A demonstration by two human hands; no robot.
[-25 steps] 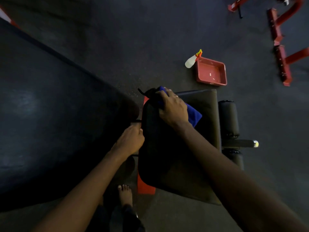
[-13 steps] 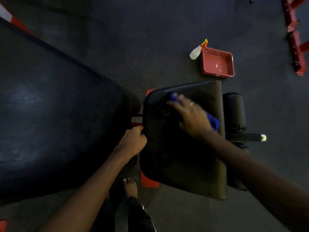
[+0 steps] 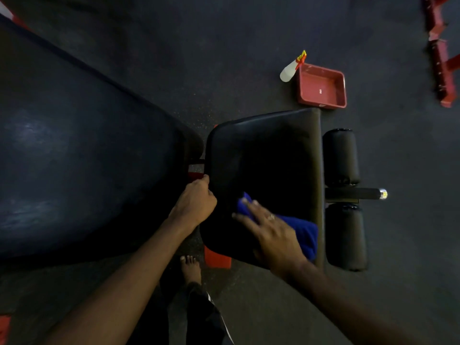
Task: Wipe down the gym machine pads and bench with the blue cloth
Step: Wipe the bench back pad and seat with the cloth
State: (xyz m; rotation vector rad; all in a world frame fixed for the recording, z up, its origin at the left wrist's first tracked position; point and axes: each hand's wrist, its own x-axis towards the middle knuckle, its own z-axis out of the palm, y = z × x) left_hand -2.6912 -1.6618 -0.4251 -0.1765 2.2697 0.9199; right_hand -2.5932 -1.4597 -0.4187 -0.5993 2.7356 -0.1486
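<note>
- Right hand (image 3: 273,235): fingers flat, pressing cloth (image 3: 305,232) on pad (image 3: 268,150), lower centre.
- Left hand (image 3: 194,202): grips pad's left edge.
- Step: wiping pad; next likely calls for a pass up-frame.

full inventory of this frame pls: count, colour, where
blue cloth: 1, blue, on the seat pad's near right part, under the right hand
seat pad: 1, black, centre
long bench pad: 1, dark, fills the left side
roller pads: 2, black, right of the seat pad, one farther and one nearer
bar: 1, black with a silver tip, between the rollers
tray: 1, red, on the floor beyond the seat pad
spray bottle: 1, white with a yellow-red trigger, at the tray's left
machine frame: red, top right corner
floor: dark
foot: 1, bare, below the seat pad
left hand: grips the seat pad's left edge
right hand: fingers spread, presses the cloth
</note>
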